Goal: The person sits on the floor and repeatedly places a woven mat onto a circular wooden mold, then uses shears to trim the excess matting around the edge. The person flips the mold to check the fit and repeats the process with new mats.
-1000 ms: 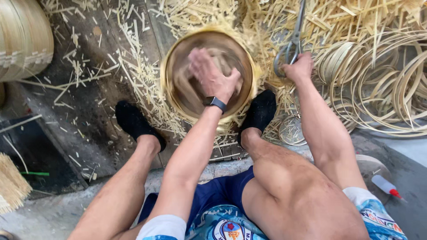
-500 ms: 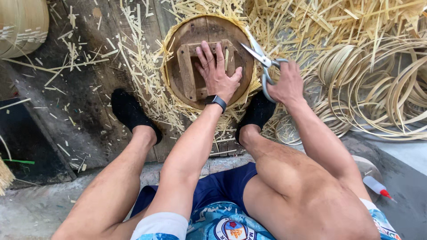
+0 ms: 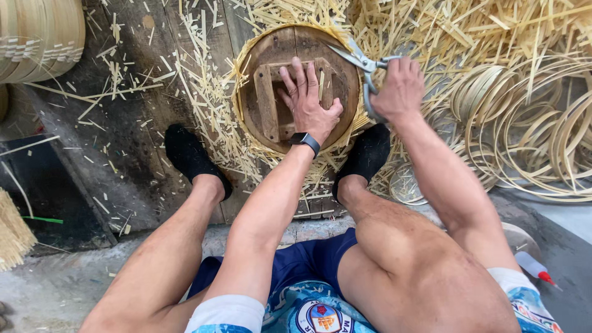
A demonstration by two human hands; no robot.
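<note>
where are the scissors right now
In the head view the scissors are in the right hand, upper middle, blades over the round wooden form's right rim, beside the left hand.

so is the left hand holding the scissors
No, the left hand lies flat on the round wooden form, while the right hand grips the scissors at its edge.

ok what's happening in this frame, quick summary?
A seated person presses the left hand flat on the wooden block at the centre of a round wooden disc rimmed with bamboo strips. The right hand holds metal scissors, blades open at the disc's upper right edge. Both feet in black socks flank the disc. Bamboo offcuts litter the floor, with coiled bamboo hoops to the right.
</note>
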